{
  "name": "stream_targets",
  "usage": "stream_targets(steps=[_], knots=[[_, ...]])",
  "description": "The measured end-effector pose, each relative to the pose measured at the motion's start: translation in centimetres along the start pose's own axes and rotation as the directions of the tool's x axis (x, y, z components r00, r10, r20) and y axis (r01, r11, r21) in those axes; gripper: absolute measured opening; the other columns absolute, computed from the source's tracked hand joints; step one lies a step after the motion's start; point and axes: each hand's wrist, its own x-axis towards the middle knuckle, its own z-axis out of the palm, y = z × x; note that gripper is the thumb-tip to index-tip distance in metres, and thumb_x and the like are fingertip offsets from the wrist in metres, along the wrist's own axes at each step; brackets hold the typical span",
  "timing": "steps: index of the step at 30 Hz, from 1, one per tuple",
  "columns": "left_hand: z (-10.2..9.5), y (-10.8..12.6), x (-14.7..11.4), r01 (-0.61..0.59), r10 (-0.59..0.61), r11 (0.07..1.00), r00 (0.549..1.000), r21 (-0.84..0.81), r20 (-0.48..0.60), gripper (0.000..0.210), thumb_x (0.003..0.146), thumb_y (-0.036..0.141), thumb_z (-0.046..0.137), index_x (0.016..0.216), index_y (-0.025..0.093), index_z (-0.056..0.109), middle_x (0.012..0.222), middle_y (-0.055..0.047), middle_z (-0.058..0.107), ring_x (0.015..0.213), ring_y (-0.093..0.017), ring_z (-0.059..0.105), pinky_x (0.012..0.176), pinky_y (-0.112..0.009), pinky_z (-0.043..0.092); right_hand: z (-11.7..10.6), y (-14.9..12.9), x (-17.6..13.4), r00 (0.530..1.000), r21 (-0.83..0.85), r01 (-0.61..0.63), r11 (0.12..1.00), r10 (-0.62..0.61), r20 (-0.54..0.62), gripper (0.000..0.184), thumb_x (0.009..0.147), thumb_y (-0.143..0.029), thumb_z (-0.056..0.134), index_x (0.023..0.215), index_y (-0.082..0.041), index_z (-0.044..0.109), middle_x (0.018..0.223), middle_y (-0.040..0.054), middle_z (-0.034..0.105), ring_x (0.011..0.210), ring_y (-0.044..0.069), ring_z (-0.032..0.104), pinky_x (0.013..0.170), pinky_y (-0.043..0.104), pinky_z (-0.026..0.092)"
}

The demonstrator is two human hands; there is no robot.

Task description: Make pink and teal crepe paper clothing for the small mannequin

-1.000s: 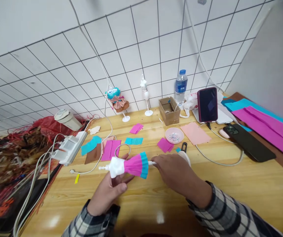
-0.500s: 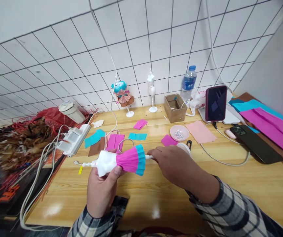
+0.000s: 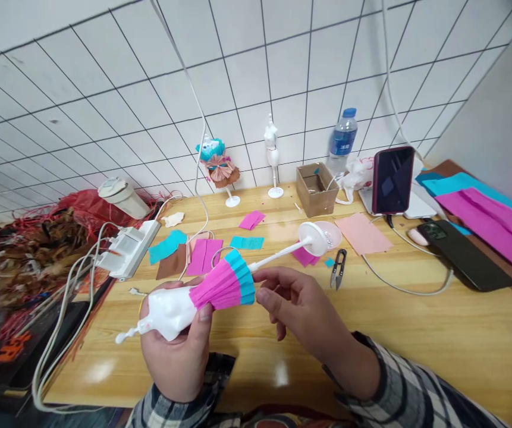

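My left hand is wrapped round a small white mannequin, tilted with its neck toward the lower left. The thumb presses near the waist, at the top of a pleated magenta paper skirt with a turquoise hem. From under the skirt the mannequin's stand points up and right, ending in a round base. By the hem, my right hand has its thumb and forefinger apart with nothing between them. Whether its fingertips touch the hem, I cannot tell.
Behind stand a dressed mannequin, a bare one, a cardboard box and a water bottle. Thread snips and phones lie rightward. A power strip with cables sits left; paper pieces are scattered centrally.
My right hand has let go of the stand's pole and moved down beside the hem. The mannequin has tilted, its neck lower and its base higher. The snips now show fully.
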Motion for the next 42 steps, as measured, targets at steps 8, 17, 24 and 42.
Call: stream_targets(steps=[8, 17, 24, 42], knots=[[0.2, 0.1, -0.4, 0.068, -0.055, 0.982, 0.995, -0.176, 0.078, 0.051, 0.069, 0.023, 0.079, 0.112, 0.019, 0.053, 0.094, -0.005, 0.067, 0.082, -0.017, 0.066, 0.079, -0.03, 0.057, 0.0, 0.3, 0.6, 0.995, 0.221, -0.06, 0.973, 0.075, -0.061, 0.022, 0.071, -0.038, 0.075, 0.08, -0.018, 0.067, 0.064, -0.006, 0.052, 0.043, 0.003, 0.038, 0.034, 0.016, 0.047], [0.6, 0.4, -0.7, 0.07, -0.053, 0.982, 0.993, -0.173, 0.102, 0.042, 0.07, 0.02, 0.078, 0.105, 0.018, 0.054, 0.095, -0.005, 0.068, 0.084, -0.016, 0.067, 0.078, -0.027, 0.056, -0.4, 0.5, 0.9, 0.983, 0.265, -0.138, 0.954, 0.165, -0.083, 0.024, 0.069, -0.034, 0.074, 0.086, -0.018, 0.068, 0.062, -0.007, 0.052, 0.038, 0.001, 0.035, 0.032, 0.016, 0.045], [1.1, 0.6, -0.8, -0.007, 0.018, 0.994, 0.994, -0.108, 0.105, 0.043, 0.069, 0.016, 0.077, 0.103, 0.019, 0.05, 0.09, -0.004, 0.069, 0.087, -0.018, 0.069, 0.079, -0.028, 0.057, -0.5, 1.1, 1.3, 0.972, 0.197, -0.145, 0.97, 0.177, -0.154, 0.024, 0.067, -0.035, 0.075, 0.083, -0.019, 0.068, 0.063, -0.0068, 0.051, 0.041, 0.002, 0.036, 0.035, 0.019, 0.048], [1.4, 0.6, -1.1, -0.023, 0.029, 0.999, 0.991, -0.048, 0.128, 0.044, 0.068, 0.02, 0.077, 0.102, 0.02, 0.048, 0.093, -0.005, 0.069, 0.089, -0.021, 0.07, 0.081, -0.035, 0.057, -1.3, 1.9, 1.5, 0.976, 0.146, -0.133, 0.98, 0.155, -0.154, 0.023, 0.068, -0.037, 0.075, 0.08, -0.019, 0.066, 0.069, -0.0057, 0.054, 0.046, 0.003, 0.037, 0.04, 0.019, 0.051]])
